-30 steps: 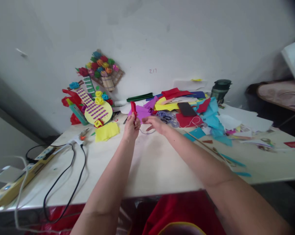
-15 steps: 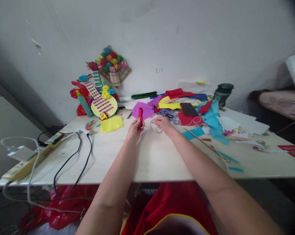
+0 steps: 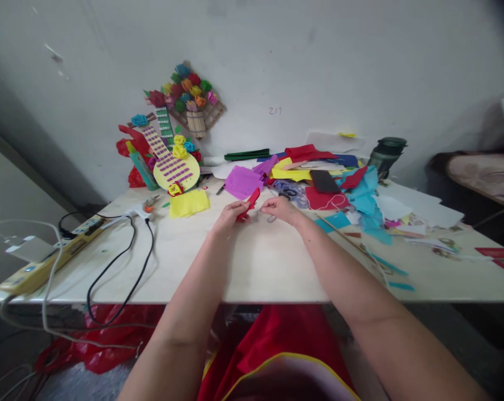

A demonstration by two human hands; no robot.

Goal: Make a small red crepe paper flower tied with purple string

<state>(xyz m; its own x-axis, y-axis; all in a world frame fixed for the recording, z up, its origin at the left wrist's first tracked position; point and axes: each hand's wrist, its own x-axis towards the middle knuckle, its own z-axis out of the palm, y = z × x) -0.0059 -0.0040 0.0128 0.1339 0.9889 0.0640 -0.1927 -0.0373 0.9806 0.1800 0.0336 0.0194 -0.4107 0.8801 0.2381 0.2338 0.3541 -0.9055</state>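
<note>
Gripping a red strip (image 3: 254, 196) between thumb and fingers, the left hand (image 3: 230, 216) is positioned over the middle of the white table (image 3: 268, 273). The strip slants up and to the right from the grip. The right hand (image 3: 283, 209) is closed at the fingertips, pinching a thin grey strand (image 3: 271, 219) just beside the strip; a loop of the strand hangs below the fingers. Whether strand and strip touch cannot be told.

Behind the hands lies a purple sheet (image 3: 241, 182). To the left of the left hand, a yellow sheet (image 3: 189, 203) lies flat, in front of a guitar-shaped craft piece (image 3: 177, 171). Left of that sheet rests a white glue gun (image 3: 140, 210), near a power strip (image 3: 59, 259) at the table's left end. Behind the right hand are black-handled scissors (image 3: 288, 194); farther right, a dark phone (image 3: 324, 181) lies partly over a red sheet (image 3: 318, 199). A wooden stick (image 3: 346, 238) lies right of the right forearm.
</note>
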